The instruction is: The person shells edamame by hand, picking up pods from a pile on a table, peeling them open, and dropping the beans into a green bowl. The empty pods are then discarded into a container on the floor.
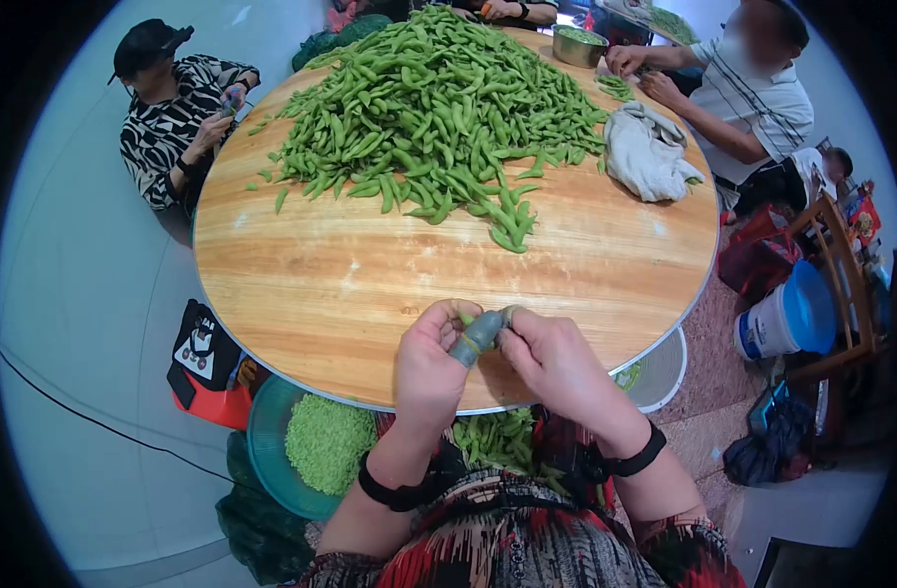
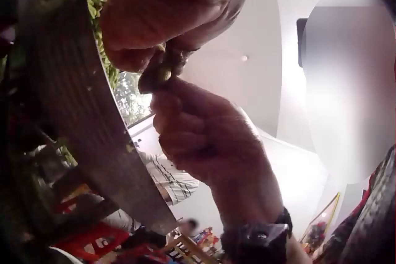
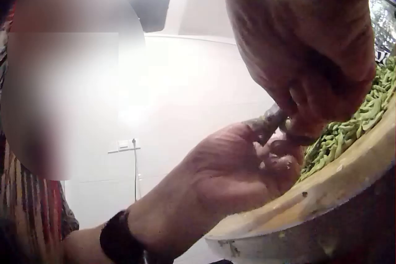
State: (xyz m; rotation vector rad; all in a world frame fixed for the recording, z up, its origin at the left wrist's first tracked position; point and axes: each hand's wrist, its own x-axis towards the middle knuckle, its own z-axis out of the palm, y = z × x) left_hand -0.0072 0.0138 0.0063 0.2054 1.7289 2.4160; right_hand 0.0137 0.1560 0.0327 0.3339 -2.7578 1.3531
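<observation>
Both hands meet over the near edge of the round wooden table [image 1: 301, 284]. My left hand [image 1: 431, 358] pinches a green soybean pod [image 1: 466, 318], mostly hidden by the fingers. A grey-green cover [image 1: 480, 339] with a yellow band wraps the left thumb. From the other side, my right hand [image 1: 558, 370] grips the same pod with thumb and fingertips. In the left wrist view, a pale green bean [image 2: 166, 74] shows where the fingertips join. A large heap of soybean pods [image 1: 419, 118] lies beyond the hands.
A teal basin [image 1: 264, 456] of shelled beans [image 1: 331, 446] stands below at the left. More pods [image 1: 497, 438] lie at the lap, beside a white basket [image 1: 674, 367]. A grey cloth [image 1: 649, 152] rests on the table. Other people [image 1: 757, 98] sit around it.
</observation>
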